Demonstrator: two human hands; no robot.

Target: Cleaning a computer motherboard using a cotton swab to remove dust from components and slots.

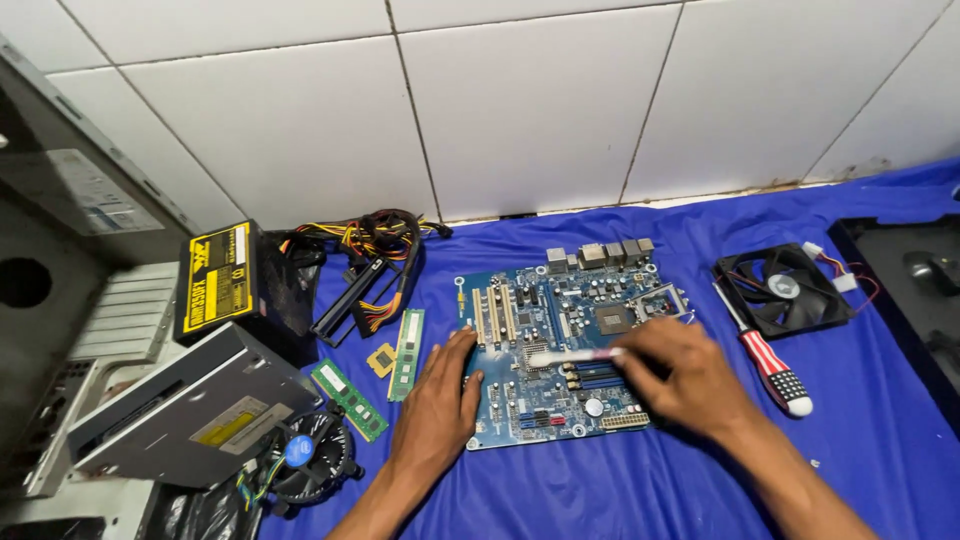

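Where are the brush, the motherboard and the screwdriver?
brush (568,356), head view, on its pale shaft left of the right hand.
motherboard (540,415), head view, on bare blue board near the front edge.
screwdriver (768,357), head view, on the red-and-white striped handle.

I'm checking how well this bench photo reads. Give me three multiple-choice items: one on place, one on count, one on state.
1. Where does the screwdriver lie?
A. Right of the motherboard
B. On the power supply
C. Inside the case

2. How many green memory sticks lie left of the motherboard?
A. None
B. Two
C. Five

3. What is the right hand doing?
A. Resting flat on the cloth
B. Gripping the fan
C. Holding a pale brush over the board

Answers: 1 A, it lies on the blue cloth by the black fan. 2 B, two sticks show. 3 C, the fingers pinch it.
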